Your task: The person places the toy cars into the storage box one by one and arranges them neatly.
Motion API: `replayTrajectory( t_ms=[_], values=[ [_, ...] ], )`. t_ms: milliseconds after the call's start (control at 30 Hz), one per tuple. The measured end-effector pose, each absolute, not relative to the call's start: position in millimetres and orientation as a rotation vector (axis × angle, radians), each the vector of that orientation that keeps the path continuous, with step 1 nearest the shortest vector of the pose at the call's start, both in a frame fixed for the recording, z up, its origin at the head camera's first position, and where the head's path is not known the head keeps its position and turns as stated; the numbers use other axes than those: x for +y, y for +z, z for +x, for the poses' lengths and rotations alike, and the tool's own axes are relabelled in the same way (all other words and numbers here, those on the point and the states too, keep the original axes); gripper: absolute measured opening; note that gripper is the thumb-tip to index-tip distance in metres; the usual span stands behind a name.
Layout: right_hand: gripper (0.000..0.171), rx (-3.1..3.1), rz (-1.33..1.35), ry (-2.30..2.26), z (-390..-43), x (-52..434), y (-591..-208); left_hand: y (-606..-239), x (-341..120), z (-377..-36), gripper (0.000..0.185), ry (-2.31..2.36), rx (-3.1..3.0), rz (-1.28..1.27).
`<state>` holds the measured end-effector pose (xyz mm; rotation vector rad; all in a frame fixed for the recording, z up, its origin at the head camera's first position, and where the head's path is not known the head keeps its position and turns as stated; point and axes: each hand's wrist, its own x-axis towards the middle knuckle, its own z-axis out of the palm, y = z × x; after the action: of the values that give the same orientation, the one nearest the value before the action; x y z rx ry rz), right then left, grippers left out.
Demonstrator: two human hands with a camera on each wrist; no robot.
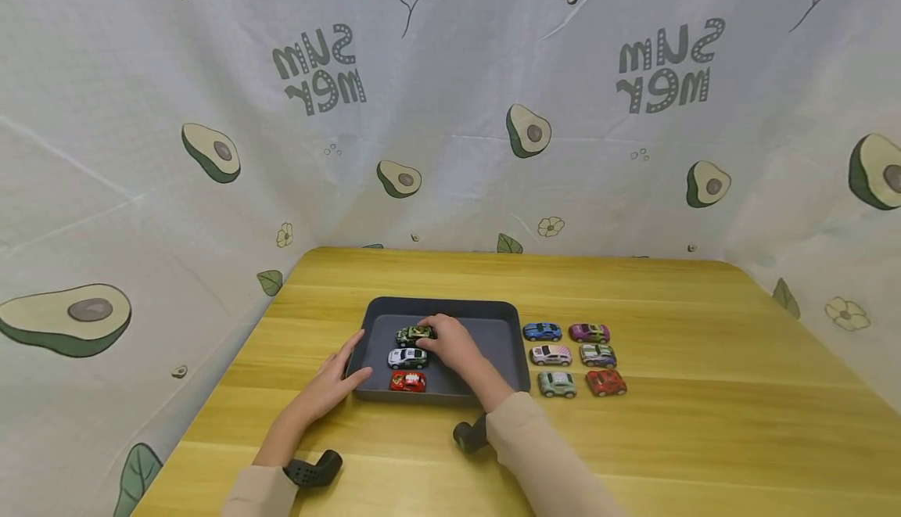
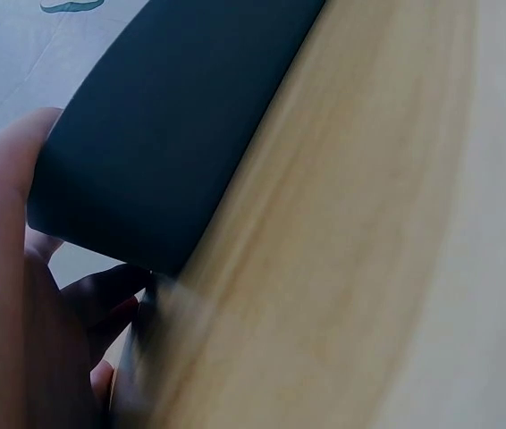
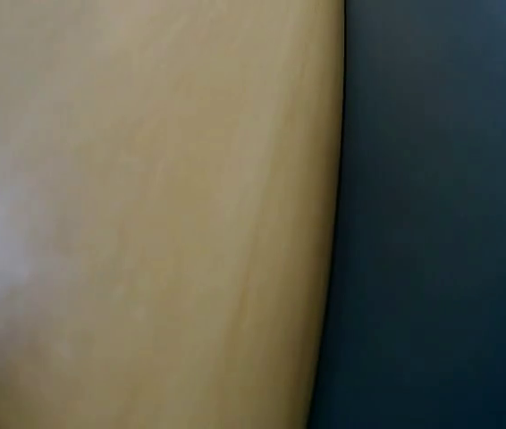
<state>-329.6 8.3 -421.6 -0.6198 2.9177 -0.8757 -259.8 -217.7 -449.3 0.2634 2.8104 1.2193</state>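
Note:
A dark grey tray [image 1: 493, 310] lies on the table, holding three toy cars in a column at its left. My right hand [image 1: 450, 342] reaches over its front rim and pinches the camouflage toy car [image 1: 407, 335], the farthest of the three. Just nearer me are a white-and-black toy car [image 1: 406, 358] and a red toy car [image 1: 407, 381]. At the tray's left end my left hand [image 1: 331, 386] holds the side wall, thumb over the rim and fingers outside. The left wrist view shows this hand [image 2: 12, 268] at the tray's corner. The right wrist view hides the right fingers.
Right of the tray, several toy cars stand in two columns: blue [image 1: 542, 332], white-pink [image 1: 551, 355], pale green [image 1: 557, 384], purple [image 1: 589, 333], white-green-purple [image 1: 598, 355] and red [image 1: 606, 382]. A printed cloth [image 1: 457, 212] hangs behind the wooden table [image 1: 704, 407].

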Motion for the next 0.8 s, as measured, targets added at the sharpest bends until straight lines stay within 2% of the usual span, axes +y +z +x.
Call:
replayTrajectory(
  t_ms=[800],
  values=[
    [0.034, 2.871, -0.605, -0.901, -339.3, 3.3, -427.0, -449.0, -216.8, -260.2, 0.069, 1.223, 2.813, 0.247]
  ],
)
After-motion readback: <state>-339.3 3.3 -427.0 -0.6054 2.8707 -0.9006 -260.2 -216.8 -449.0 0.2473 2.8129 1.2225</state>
